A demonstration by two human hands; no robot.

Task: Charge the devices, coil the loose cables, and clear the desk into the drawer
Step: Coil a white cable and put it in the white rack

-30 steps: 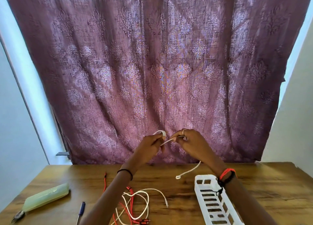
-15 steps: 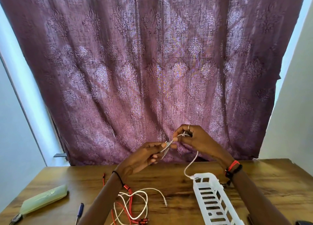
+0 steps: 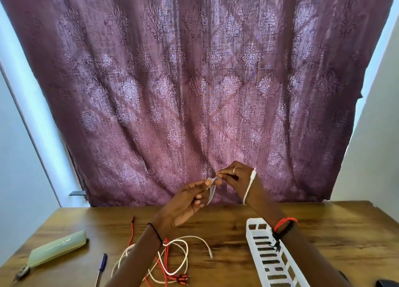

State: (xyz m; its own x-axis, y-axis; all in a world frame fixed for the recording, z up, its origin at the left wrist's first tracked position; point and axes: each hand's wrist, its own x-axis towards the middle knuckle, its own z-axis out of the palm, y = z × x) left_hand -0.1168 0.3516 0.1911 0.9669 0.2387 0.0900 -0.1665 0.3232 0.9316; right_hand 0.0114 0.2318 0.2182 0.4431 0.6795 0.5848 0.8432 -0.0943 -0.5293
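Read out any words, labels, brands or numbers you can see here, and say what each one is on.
Nothing here can be read.
The pale green pouch has a faint mark on top, too blurred to read.
The pen, the white slotted tray and the white cable show no print.
The curtain has pattern only.

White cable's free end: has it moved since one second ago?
Yes, upward. The white cable's free end hung down near the white basket; now it points up beside the right hand, above the basket.

purple damask curtain (image 3: 194,81) — white basket (image 3: 272,258), wood-grain desk (image 3: 345,232)
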